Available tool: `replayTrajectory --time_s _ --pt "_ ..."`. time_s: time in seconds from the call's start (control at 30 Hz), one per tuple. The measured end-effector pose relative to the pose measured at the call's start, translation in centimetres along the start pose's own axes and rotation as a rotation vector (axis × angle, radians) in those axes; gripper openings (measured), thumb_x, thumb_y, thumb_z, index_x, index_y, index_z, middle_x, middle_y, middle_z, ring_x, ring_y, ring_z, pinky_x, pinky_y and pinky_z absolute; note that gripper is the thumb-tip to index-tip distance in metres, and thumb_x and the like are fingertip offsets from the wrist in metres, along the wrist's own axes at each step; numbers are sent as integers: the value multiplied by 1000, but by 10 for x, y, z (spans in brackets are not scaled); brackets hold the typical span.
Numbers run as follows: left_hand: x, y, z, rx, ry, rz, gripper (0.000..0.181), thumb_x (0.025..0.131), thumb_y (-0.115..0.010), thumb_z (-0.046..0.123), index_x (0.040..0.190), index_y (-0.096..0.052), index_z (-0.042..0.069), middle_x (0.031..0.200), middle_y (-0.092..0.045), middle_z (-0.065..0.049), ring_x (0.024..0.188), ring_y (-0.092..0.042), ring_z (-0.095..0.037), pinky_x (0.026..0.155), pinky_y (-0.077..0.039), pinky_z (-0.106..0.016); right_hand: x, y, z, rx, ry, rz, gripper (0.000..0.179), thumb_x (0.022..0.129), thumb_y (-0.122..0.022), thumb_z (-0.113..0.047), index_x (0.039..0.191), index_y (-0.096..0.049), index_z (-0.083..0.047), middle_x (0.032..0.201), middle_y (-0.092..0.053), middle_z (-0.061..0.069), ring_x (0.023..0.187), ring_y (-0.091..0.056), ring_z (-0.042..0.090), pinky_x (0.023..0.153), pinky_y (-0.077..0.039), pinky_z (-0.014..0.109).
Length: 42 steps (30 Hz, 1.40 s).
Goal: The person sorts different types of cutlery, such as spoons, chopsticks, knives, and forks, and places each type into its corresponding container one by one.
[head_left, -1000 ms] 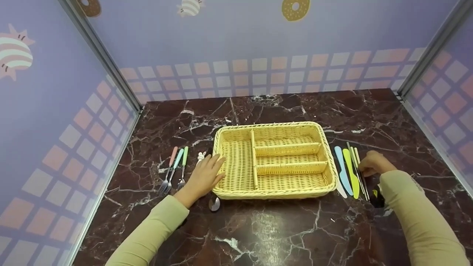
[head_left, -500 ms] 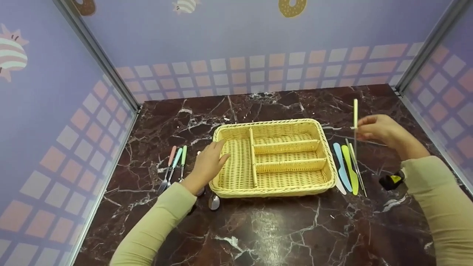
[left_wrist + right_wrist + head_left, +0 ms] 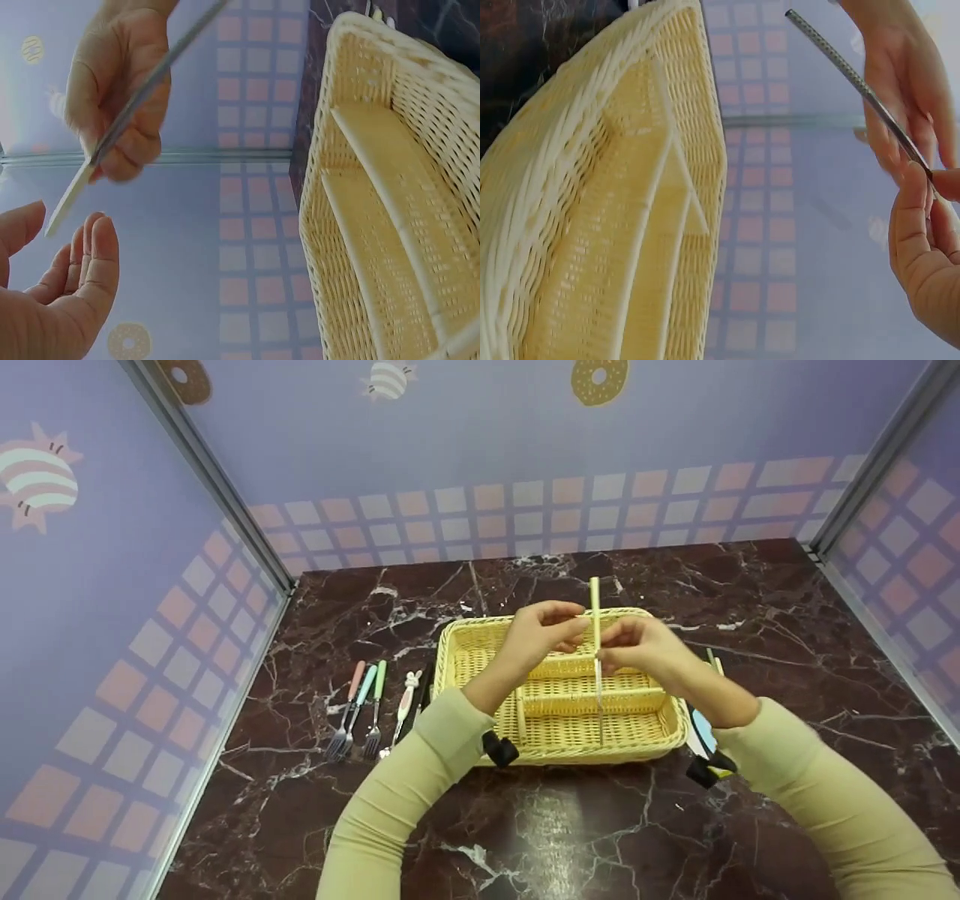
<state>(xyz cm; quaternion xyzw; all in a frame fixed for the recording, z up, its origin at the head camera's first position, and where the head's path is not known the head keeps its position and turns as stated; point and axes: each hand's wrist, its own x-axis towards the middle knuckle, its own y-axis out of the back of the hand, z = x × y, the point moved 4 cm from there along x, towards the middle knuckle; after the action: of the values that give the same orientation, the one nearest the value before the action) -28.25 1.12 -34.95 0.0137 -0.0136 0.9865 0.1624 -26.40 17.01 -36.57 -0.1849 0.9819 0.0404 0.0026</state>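
Note:
My right hand [image 3: 649, 652] pinches a slim chopstick [image 3: 597, 619] with a pale yellow handle and a metal shaft, held upright above the wicker basket [image 3: 585, 755]. In the right wrist view, thumb and fingertips meet round the chopstick [image 3: 841, 66] near its middle, and its textured metal end points away. Beside the chopstick's handle, my left hand [image 3: 532, 641] has thumb and fingers spread apart. The left wrist view shows that hand [image 3: 64, 304] with a gap between it and the handle end. The yellow basket has one long compartment at the left and several narrower ones at the right.
Several forks [image 3: 360, 697] with coloured handles lie left of the basket, near a rabbit-topped utensil [image 3: 406, 697]. At the right, a blue knife [image 3: 703, 729] and another chopstick [image 3: 718, 666] show partly behind my right arm. Patterned walls [image 3: 450, 442] enclose the dark marble table [image 3: 375, 607].
My right hand picked up the chopstick at the right, lifted it and carried it left over the basket. My left hand left the basket's left rim and moved right, close to the chopstick.

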Motion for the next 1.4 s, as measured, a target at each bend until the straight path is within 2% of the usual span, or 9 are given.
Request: replayTrajectory --time_s 0.33,0.5,0.63,0.77,0.87,0.97,1.2,1.27,1.4 --pt "3 7 -4 15 46 91 19 82 -63 2 97 -60 -9 70 -59 -1 53 -57 -10 55 -51 -22 14 -24 7 -47 -47 -15 10 80 -58 2 88 -52 0 71 -61 -1 63 -62 13 66 -54 27" --pt "6 14 -2 21 36 118 21 81 -61 -2 99 -60 -11 73 -60 -3 56 -55 -9 58 -51 -22 19 -30 7 56 -49 -22 12 82 -59 3 93 -53 0 75 -62 1 66 -63 12 71 -54 30" --pt "17 32 0 55 80 176 22 81 -61 -3 102 -60 -10 83 -64 -14 58 -57 -11 62 -54 -26 19 -24 9 143 -33 -6 19 85 -55 6 103 -52 0 84 -63 3 71 -64 13 74 -54 30" --pt "38 65 -13 221 179 282 22 80 -62 0 101 -63 -6 86 -65 -15 57 -58 -12 62 -55 -27 17 -13 13 199 -39 9 28 85 -52 9 111 -49 -2 87 -63 4 73 -64 14 75 -54 29" --pt "48 84 -28 418 306 343 17 79 -61 1 95 -65 -3 68 -61 -7 48 -55 -10 55 -54 -26 16 -7 16 253 -58 1 34 85 -53 9 115 -46 -4 87 -63 4 74 -64 14 77 -53 31" --pt "55 98 -59 580 434 372 9 75 -61 -1 85 -62 -3 54 -54 -3 41 -52 -11 49 -53 -26 14 -5 17 280 -66 -5 38 85 -54 8 118 -42 -5 87 -64 3 75 -65 15 78 -53 33" --pt "156 158 -293 494 623 348 8 60 -62 -8 59 -58 -1 47 -58 -11 36 -55 -20 35 -47 -31 12 -2 22 275 -71 -12 42 84 -55 7 121 -40 -6 91 -63 5 77 -65 16 79 -53 33" --pt "158 157 -307 566 683 309 6 63 -69 -6 65 -65 -1 56 -64 -12 44 -61 -22 43 -51 -31 10 0 23 280 -70 -13 42 84 -56 6 122 -40 -6 93 -63 7 77 -65 17 79 -53 32" --pt "137 146 -289 610 693 267 10 60 -76 -5 66 -68 -4 57 -65 -13 46 -62 -22 44 -51 -28 6 3 25 280 -77 -4 42 84 -57 6 121 -41 -7 94 -62 7 77 -64 16 77 -53 31"
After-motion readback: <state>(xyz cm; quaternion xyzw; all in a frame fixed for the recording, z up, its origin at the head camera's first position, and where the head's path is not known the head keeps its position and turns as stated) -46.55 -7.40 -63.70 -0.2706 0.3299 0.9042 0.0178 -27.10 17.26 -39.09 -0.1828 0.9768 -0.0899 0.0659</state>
